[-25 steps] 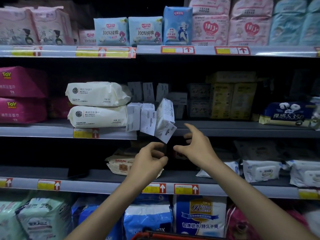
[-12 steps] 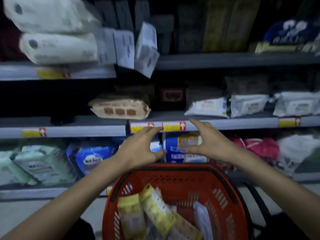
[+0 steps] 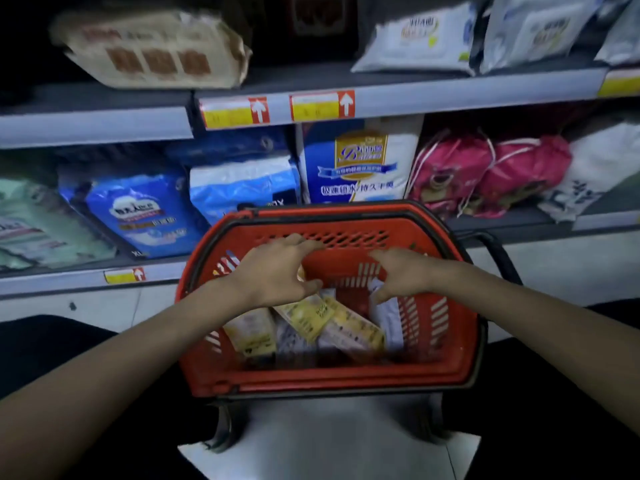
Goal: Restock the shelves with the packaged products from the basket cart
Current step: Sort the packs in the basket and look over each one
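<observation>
A red basket cart [image 3: 332, 377] stands on the floor in front of me, below the shelves. Inside lie several flat packets: yellow ones [image 3: 313, 315] in the middle and a white one [image 3: 388, 313] at the right. My left hand [image 3: 273, 271] hovers over the basket's left half, fingers spread and empty, thumb just above a yellow packet. My right hand [image 3: 401, 275] reaches in over the right half, fingers spread downward by the white packet, gripping nothing.
A grey shelf edge [image 3: 433, 95] with yellow price tags runs above. Below it stand blue packs [image 3: 145, 213], a blue-and-white box [image 3: 360, 164] and pink bags [image 3: 491, 174]. A tan pack [image 3: 156, 50] and white wipes packs [image 3: 422, 39] lie on the upper shelf.
My view dropped from the upper shelves to the basket. Both hands came down from shelf height into the basket's opening, still empty.
</observation>
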`<move>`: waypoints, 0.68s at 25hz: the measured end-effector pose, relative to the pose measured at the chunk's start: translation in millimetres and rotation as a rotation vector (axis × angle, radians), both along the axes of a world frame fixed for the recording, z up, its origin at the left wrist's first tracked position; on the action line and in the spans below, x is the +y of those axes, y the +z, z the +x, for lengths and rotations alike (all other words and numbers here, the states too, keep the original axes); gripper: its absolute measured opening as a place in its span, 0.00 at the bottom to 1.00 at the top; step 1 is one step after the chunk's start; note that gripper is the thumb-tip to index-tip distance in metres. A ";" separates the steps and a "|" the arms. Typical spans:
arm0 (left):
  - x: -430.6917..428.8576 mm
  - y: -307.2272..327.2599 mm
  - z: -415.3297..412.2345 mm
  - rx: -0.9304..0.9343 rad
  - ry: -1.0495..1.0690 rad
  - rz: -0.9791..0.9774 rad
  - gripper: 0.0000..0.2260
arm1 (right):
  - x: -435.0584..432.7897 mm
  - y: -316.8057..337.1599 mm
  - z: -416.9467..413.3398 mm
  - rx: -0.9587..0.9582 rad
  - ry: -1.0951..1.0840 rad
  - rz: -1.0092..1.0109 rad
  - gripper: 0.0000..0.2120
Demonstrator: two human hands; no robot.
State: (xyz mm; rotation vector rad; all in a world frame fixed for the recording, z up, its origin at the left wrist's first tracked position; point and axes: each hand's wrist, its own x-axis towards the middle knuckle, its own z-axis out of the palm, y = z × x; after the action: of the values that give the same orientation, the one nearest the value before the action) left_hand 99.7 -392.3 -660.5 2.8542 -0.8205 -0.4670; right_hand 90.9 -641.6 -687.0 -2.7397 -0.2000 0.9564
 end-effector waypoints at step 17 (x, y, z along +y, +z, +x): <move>35.9 -96.5 4.4 0.077 -0.564 0.819 0.09 | 159.0 -141.8 -29.6 0.178 -0.077 0.337 0.07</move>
State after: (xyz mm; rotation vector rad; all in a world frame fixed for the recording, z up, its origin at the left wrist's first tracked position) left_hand 104.1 -356.4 -756.9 3.1905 -1.7690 -1.2133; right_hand 61.3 -482.6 -828.8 -2.3277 -0.2023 1.0341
